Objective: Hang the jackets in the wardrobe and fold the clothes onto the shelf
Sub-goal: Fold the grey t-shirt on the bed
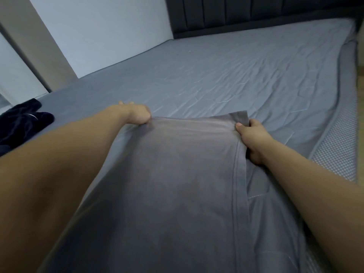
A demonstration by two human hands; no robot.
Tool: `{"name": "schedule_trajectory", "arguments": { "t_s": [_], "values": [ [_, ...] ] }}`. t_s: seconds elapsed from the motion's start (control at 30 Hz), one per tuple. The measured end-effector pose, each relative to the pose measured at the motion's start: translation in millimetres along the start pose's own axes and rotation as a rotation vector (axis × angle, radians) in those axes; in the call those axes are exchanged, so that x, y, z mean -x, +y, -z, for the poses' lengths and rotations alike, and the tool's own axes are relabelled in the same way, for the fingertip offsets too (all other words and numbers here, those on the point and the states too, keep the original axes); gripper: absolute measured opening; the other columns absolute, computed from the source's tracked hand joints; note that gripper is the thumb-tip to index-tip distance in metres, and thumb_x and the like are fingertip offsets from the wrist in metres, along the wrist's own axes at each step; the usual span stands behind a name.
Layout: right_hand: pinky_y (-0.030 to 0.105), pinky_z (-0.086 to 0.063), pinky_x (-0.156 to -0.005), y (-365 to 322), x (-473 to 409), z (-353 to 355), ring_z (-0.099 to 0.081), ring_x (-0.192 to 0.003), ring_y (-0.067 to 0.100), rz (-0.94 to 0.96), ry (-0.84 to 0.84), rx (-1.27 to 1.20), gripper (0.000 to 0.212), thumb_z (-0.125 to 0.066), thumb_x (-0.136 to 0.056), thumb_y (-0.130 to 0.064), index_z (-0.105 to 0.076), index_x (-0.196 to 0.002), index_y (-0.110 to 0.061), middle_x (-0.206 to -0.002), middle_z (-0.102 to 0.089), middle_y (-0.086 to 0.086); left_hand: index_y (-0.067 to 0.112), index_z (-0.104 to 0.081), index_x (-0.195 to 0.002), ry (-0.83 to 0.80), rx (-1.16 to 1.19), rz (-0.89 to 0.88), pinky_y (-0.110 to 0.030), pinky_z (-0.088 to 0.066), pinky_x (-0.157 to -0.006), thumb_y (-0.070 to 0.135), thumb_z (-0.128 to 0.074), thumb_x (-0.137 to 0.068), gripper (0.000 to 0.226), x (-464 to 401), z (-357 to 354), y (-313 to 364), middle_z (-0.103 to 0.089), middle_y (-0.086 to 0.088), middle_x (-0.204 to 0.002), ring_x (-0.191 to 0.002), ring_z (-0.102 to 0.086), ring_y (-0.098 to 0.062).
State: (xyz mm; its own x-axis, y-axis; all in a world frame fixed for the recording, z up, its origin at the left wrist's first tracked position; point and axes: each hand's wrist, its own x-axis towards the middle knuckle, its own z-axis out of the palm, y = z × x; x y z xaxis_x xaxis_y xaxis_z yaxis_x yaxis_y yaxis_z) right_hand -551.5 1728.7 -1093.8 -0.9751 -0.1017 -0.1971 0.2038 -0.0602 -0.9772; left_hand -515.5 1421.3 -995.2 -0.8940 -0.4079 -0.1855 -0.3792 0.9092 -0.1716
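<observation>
The grey garment (pixel 177 174) lies spread on the bed (pixel 236 75), near the camera. The left hand (pixel 137 115) and the right hand (pixel 254 138) each pinch a far corner, probably to pull it flat for folding. A dark garment (pixel 23 119) waits at the left.

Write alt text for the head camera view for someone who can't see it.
Both hands, left hand and right hand, grip the far corners of a grey garment spread on a bed with a grey sheet. A dark garment lies crumpled at the left edge.
</observation>
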Motion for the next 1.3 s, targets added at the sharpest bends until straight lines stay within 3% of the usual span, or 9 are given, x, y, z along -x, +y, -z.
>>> {"name": "schedule_trajectory", "arguments": {
  "t_s": [0.07, 0.27, 0.4, 0.53, 0.67, 0.8, 1.0, 1.17, 1.3],
  "values": [
    [0.039, -0.052, -0.085, 5, -1, -3, -0.061, -0.094, 0.025, 0.107, 0.069, 0.109, 0.017, -0.051, -0.099, -0.022, -0.053, -0.112, -0.011, -0.108, -0.063, 0.011, 0.018, -0.05, -0.107, 0.182, -0.084, 0.074, -0.055, -0.016, -0.11, 0.015, -0.046, -0.085, 0.022, 0, -7, 6, -0.052, -0.016, -0.131, -0.129, -0.036, -0.033],
    [0.023, -0.036, -0.074, 11, -2, -4, -0.054, -0.084, 0.017, 0.237, 0.16, 0.255, 0.012, -0.053, -0.097, -0.026, -0.054, -0.1, -0.014, -0.089, -0.059, -0.001, 0.017, -0.039, -0.135, 0.51, 0.16, 0.034, -0.057, -0.017, -0.113, 0.028, -0.048, -0.088, 0.049, 72, -45, 49, -0.034, -0.015, -0.142, -0.133, -0.03, -0.032],
    [0.02, -0.033, -0.068, 12, -1, -6, -0.051, -0.082, 0.017, 0.247, 0.198, 0.321, 0.016, -0.054, -0.096, -0.029, -0.056, -0.101, -0.013, -0.091, -0.058, 0.0, 0.043, -0.011, -0.15, 0.216, 0.111, -0.173, -0.059, 0.008, -0.114, 0.082, 0.002, -0.078, 0.083, 170, -103, 47, -0.007, 0.01, -0.162, -0.149, 0.0, -0.015],
    [0.021, -0.033, -0.07, 3, 15, -9, -0.055, -0.091, 0.024, 0.207, 0.209, 0.373, 0.031, -0.053, -0.095, -0.036, -0.057, -0.11, -0.009, -0.108, -0.063, 0.011, 0.042, 0.013, -0.151, 0.156, 0.107, -0.163, -0.062, 0.011, -0.114, 0.077, 0.011, -0.077, 0.083, 202, -136, 42, 0.014, 0.014, -0.162, -0.147, 0.021, -0.011],
    [0.04, -0.044, -0.101, -13, 57, -10, -0.054, -0.117, 0.034, 0.001, 0.218, 0.136, 0.064, -0.06, -0.09, -0.045, -0.042, -0.135, -0.002, -0.131, -0.055, 0.017, 0.041, 0.008, -0.152, 0.199, 0.127, -0.142, -0.064, 0.011, -0.113, 0.075, 0.007, -0.079, 0.082, 199, -135, 50, 0.01, 0.012, -0.163, -0.149, 0.017, -0.014],
    [0.038, -0.056, -0.062, -16, 136, -8, -0.063, -0.086, 0.03, -0.192, 0.075, 0.006, 0.064, -0.066, -0.087, -0.025, -0.031, -0.138, -0.008, -0.111, -0.059, 0.018, 0.038, 0.005, -0.154, 0.158, 0.17, -0.093, -0.06, 0.01, -0.115, 0.074, -0.002, -0.085, 0.078, 215, -127, 47, 0.008, 0.009, -0.164, -0.149, 0.015, -0.015],
    [0.025, -0.044, -0.053, -5, 261, -3, -0.056, -0.074, 0.017, -0.211, -0.023, 0.203, 0.072, -0.065, -0.089, -0.02, -0.02, -0.145, -0.015, -0.093, -0.052, 0.002, 0.017, -0.017, -0.154, 0.136, 0.156, 0.134, -0.047, -0.023, -0.113, 0.065, -0.023, -0.095, 0.076, 292, -124, -14, -0.021, -0.012, -0.159, -0.143, -0.023, -0.033],
    [0.04, -0.044, -0.101, 7, 334, -9, -0.051, -0.119, 0.031, -0.12, -0.028, 0.518, 0.061, -0.061, -0.093, -0.028, -0.028, -0.139, -0.007, -0.136, -0.049, 0.015, -0.002, -0.048, -0.122, 0.125, 0.359, 0.271, -0.041, -0.045, -0.087, 0.046, -0.038, -0.099, 0.054, 358, -132, -66, -0.058, -0.026, -0.125, -0.114, -0.056, -0.042],
    [0.04, -0.037, -0.108, 10, 367, -3, -0.043, -0.13, 0.036, -0.104, -0.069, 0.79, 0.062, -0.053, -0.097, -0.036, -0.029, -0.143, -0.003, -0.144, -0.043, 0.018, -0.009, -0.056, -0.122, 0.014, 0.476, 0.173, -0.039, -0.042, -0.096, 0.032, -0.034, -0.106, 0.048, 377, -131, -91, -0.054, -0.03, -0.132, -0.121, -0.053, -0.042]
  ]
}}
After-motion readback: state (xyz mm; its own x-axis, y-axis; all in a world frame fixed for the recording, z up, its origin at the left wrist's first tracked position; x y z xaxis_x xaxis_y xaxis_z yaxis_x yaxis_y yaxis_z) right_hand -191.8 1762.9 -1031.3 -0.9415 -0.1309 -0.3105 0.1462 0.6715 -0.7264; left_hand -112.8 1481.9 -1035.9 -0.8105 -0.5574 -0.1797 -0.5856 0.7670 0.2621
